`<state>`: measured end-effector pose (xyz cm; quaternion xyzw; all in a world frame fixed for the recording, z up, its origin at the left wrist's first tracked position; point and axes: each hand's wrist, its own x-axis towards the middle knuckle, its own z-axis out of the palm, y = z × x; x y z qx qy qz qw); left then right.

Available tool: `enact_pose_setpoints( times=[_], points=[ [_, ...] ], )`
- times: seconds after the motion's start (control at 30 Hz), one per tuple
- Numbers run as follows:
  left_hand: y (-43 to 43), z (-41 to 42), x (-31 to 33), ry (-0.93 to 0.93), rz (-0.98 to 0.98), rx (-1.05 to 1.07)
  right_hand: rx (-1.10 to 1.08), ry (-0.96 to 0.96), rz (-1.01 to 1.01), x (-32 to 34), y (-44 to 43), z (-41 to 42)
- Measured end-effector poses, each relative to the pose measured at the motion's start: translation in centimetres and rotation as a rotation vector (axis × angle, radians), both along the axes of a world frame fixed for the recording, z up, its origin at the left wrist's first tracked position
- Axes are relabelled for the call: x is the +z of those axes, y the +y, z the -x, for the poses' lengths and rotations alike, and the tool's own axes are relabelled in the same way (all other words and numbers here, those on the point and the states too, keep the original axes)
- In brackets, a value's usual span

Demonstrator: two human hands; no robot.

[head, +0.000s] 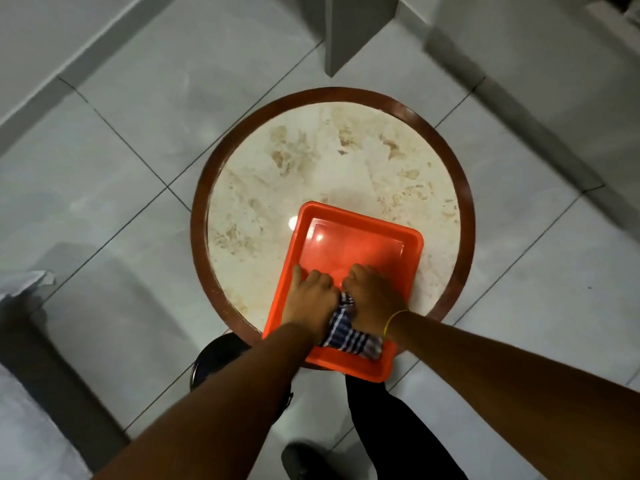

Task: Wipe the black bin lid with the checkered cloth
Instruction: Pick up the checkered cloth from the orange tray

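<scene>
A blue-and-white checkered cloth [349, 336] lies in the near end of an orange tray [360, 244] on a round marble-topped table [311, 150]. My left hand [310, 294] and my right hand [372, 294] are side by side inside the tray, both closed on the bunched cloth. The black bin lid [218, 353] shows on the floor below the table's near edge, mostly hidden by my left forearm.
The table has a dark red wooden rim [199, 216] and stands on a pale tiled floor. A white pillar [360, 29] rises behind it. A pale piece of furniture [27, 393] is at the lower left. My dark trouser leg and shoe [298, 459] are below the tray.
</scene>
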<state>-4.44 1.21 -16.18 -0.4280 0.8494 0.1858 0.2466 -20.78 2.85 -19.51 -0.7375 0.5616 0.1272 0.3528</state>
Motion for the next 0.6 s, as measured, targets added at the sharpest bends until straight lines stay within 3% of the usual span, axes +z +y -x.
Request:
enact_pose_setpoints(
  times=[0.1,0.27,0.43,0.6],
  points=[
    [-0.3,-0.6,0.3,0.033,-0.029,-0.011,-0.016,-0.075,-0.109,1.5,-0.7,0.1],
    [-1.6,-3.7,3.0,0.224,0.003,0.095,-0.08,-0.203,-0.103,6.2,-4.2,-0.6],
    [-3.6,-11.1,9.3,0.384,0.097,0.274,0.207,-0.161,-0.008,13.3,-9.9,-7.0],
    [-2.8,-21.3,13.3,0.391,0.344,0.465,0.416,-0.187,0.178,17.9,-12.3,-18.5]
  ],
)
